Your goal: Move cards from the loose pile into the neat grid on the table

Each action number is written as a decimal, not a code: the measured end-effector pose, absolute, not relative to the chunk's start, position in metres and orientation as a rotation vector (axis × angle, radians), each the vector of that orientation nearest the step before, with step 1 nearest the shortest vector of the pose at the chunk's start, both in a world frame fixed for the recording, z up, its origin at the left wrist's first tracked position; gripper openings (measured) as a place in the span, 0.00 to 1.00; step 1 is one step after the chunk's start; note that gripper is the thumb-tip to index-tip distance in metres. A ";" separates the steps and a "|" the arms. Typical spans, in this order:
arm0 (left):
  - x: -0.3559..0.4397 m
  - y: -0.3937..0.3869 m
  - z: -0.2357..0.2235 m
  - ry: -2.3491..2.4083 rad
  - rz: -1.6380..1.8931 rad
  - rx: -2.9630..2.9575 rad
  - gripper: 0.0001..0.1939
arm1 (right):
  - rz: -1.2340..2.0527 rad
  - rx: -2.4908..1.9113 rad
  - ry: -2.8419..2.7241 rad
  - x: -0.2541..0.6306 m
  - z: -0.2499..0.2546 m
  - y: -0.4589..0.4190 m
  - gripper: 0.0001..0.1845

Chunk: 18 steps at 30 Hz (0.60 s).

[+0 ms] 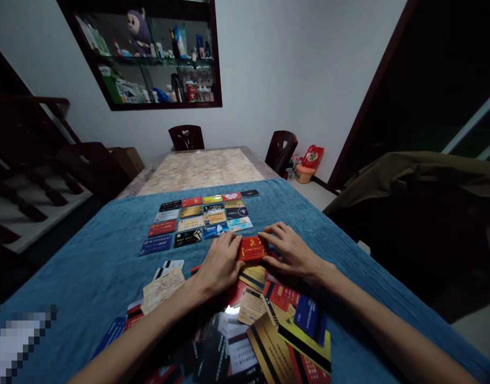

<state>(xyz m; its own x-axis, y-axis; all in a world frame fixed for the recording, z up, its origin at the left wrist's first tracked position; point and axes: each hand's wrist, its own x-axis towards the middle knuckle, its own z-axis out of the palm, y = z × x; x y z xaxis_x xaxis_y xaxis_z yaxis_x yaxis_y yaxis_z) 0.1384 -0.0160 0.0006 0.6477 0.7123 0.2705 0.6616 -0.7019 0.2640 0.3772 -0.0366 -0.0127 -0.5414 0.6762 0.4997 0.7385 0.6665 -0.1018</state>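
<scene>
Between my two hands is a red card (pixel 252 248) with yellow print, just in front of the laid-out rows. My left hand (pixel 221 261) grips its left edge with bent fingers and thumb. On its right edge, my right hand (pixel 288 249) has fingers and thumb closed too. Beyond them, several plastic cards lie face up in rows, among them a blue card (pixel 155 245) and a black card (pixel 188 238). Under and nearer than my hands spreads a loose heap of cards, with a gold card (pixel 271 346) and a yellow card (pixel 308 341) on it. My left forearm hides part of the heap.
A blue cloth (pixel 88 250) covers the near part of the table, and a patterned tablecloth (pixel 205 166) the far part. Dark chairs (pixel 186 137) stand around it. A brown garment (pixel 424 176) drapes at the right. Shelves (pixel 160 60) are set in the back wall.
</scene>
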 end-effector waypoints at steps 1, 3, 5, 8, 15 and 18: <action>0.139 -0.014 0.002 1.139 0.546 2.716 0.23 | -0.162 -1.085 -2.376 0.379 -0.012 -0.034 0.25; 0.141 -0.009 0.004 1.128 0.569 2.713 0.21 | -0.154 -1.069 -2.378 0.383 -0.011 -0.027 0.25; 0.145 -0.002 0.007 1.121 0.586 2.712 0.19 | -0.142 -1.064 -2.375 0.388 -0.010 -0.020 0.25; 0.152 0.009 0.012 1.128 0.556 2.696 0.16 | -0.134 -1.061 -2.374 0.396 -0.009 -0.008 0.25; 0.168 0.040 0.012 1.132 0.534 2.688 0.16 | -0.055 -1.030 -2.409 0.414 -0.006 0.024 0.24; 0.174 0.057 0.011 1.154 0.552 2.693 0.14 | -0.052 -1.040 -2.397 0.419 -0.005 0.041 0.22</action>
